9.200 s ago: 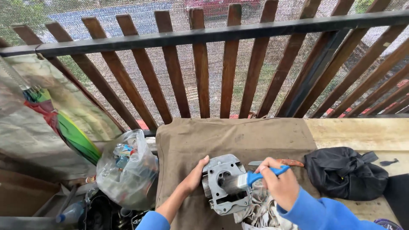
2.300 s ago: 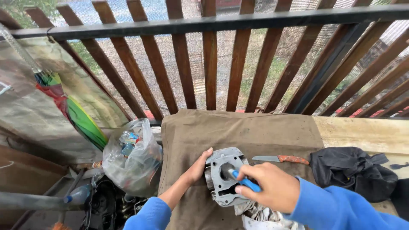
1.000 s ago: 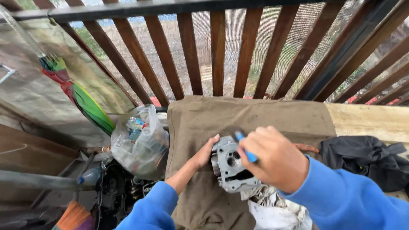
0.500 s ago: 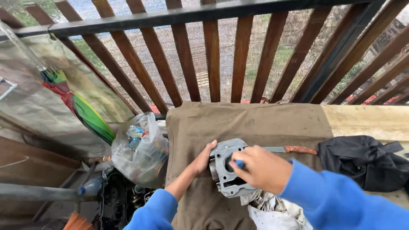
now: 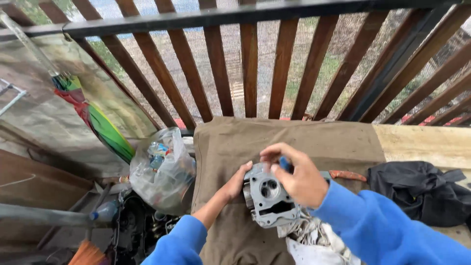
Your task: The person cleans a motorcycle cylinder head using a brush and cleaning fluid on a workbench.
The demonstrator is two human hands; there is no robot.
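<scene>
railing: brown wooden slats point(image 5: 249, 64) under a dark rail
bench: wood point(image 5: 422, 142), brown cloth point(image 5: 294, 135) over it
light: daylight

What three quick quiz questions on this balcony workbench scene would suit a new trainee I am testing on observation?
1. True or false: the left hand steadies the grey metal engine part.
2. What colour is the tool handle in the right hand?
3. What lies under the part? A: brown cloth; B: bare wood; C: plastic bag.

Key: 1 true; 2 blue; 3 A.
</scene>
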